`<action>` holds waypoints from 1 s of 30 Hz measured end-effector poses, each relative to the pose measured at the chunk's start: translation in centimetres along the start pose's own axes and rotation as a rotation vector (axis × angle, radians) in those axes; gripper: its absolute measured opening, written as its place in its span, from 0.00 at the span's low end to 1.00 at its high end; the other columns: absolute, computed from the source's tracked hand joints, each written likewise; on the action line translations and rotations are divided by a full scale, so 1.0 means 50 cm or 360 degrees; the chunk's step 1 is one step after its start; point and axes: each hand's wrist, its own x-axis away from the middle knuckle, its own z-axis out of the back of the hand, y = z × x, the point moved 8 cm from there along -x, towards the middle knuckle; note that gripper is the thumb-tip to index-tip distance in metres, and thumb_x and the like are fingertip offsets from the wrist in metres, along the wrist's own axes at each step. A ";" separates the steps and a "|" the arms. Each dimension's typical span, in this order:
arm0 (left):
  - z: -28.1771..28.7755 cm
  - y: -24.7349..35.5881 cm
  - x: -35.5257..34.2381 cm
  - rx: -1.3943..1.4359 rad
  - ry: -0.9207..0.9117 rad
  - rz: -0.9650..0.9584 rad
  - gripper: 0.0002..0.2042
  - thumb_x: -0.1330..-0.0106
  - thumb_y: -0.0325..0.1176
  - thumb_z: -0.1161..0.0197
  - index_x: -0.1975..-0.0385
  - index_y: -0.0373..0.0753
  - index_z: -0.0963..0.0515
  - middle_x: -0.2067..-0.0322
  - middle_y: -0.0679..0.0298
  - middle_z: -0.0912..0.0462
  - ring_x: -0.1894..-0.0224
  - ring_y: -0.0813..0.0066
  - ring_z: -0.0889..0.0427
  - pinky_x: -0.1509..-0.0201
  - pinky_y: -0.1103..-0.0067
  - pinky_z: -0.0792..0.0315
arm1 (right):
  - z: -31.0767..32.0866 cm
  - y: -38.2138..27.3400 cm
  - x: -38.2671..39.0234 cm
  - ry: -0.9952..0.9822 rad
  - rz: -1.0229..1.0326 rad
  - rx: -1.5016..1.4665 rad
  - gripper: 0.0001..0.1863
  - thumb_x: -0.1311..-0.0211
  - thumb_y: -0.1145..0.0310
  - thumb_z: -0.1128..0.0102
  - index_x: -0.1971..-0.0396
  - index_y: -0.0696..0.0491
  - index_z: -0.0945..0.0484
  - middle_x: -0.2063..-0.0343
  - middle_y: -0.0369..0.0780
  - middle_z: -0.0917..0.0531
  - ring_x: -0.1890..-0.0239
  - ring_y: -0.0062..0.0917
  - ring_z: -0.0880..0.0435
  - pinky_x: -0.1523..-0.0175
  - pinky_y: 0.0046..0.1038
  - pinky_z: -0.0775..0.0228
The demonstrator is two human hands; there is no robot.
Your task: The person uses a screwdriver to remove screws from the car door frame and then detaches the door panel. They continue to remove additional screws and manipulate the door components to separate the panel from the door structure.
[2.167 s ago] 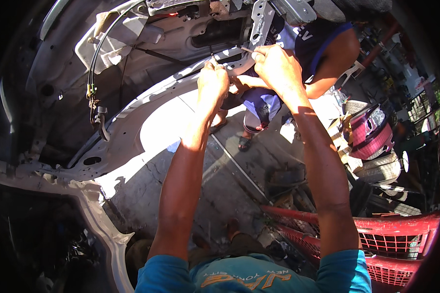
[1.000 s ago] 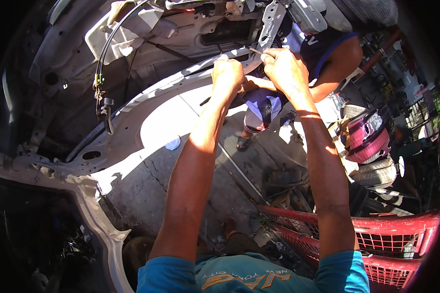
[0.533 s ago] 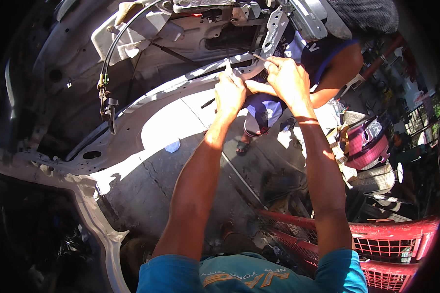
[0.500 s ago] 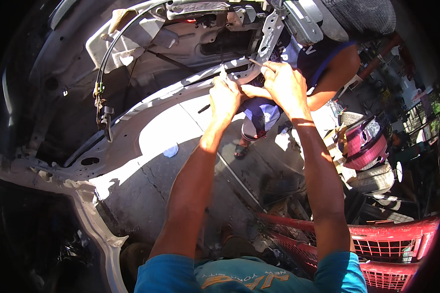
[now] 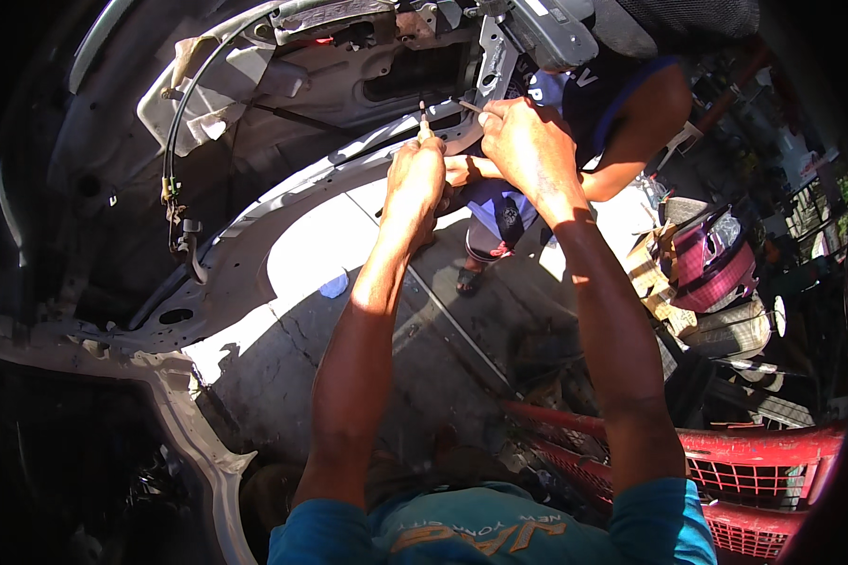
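Observation:
My left hand (image 5: 415, 181) is closed round a slim pale stick-like tool (image 5: 424, 124), which points up and has a dark tip. Closed too, my right hand (image 5: 534, 143) grips a thin rod (image 5: 471, 105) that sticks out to the left; its exact kind is too small to tell. The two tips are close together but apart, in front of the bare frame of a vehicle body (image 5: 349, 155). Behind my hands, a co-worker's forearm (image 5: 476, 169) reaches in, its hand mostly hidden.
A black cable (image 5: 181, 113) with a latch piece hangs inside the vehicle at left. The co-worker in dark blue clothing (image 5: 622, 118) is beyond my right hand. Red mesh rails (image 5: 754, 447) stand at lower right, with a purple shell-like part (image 5: 721, 273) and clutter behind. A blue scrap (image 5: 334, 285) lies on the floor.
Both hands have moved slightly left and stay closed on their tools. The vehicle frame and cable appear shifted left and down in view.

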 end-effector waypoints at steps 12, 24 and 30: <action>-0.052 0.024 -0.031 0.0797 -0.0079 0.0138 0.09 0.29 0.30 0.46 0.65 0.29 0.30 0.81 0.59 0.29 0.85 0.71 0.29 0.85 0.75 0.38 | 0.002 0.009 0.002 0.0138 -0.0022 0.0080 0.12 0.36 0.60 0.40 0.62 0.50 0.12 0.67 0.45 0.12 0.62 0.42 0.11 0.55 0.39 0.19; -0.046 -0.001 -0.064 0.0525 0.0089 0.0293 0.15 0.34 0.35 0.46 0.66 0.24 0.23 0.74 0.49 0.19 0.78 0.64 0.19 0.75 0.68 0.28 | -0.002 0.007 0.001 0.0087 -0.0084 0.0091 0.16 0.34 0.57 0.42 0.56 0.51 0.12 0.62 0.46 0.11 0.58 0.43 0.12 0.50 0.39 0.20; -0.030 -0.009 -0.075 0.0039 0.0318 0.0060 0.18 0.36 0.37 0.42 0.62 0.22 0.21 0.64 0.41 0.14 0.63 0.52 0.13 0.57 0.63 0.23 | -0.004 0.005 0.003 0.0091 -0.0059 0.0082 0.17 0.34 0.57 0.42 0.56 0.51 0.12 0.64 0.47 0.11 0.59 0.43 0.11 0.51 0.39 0.20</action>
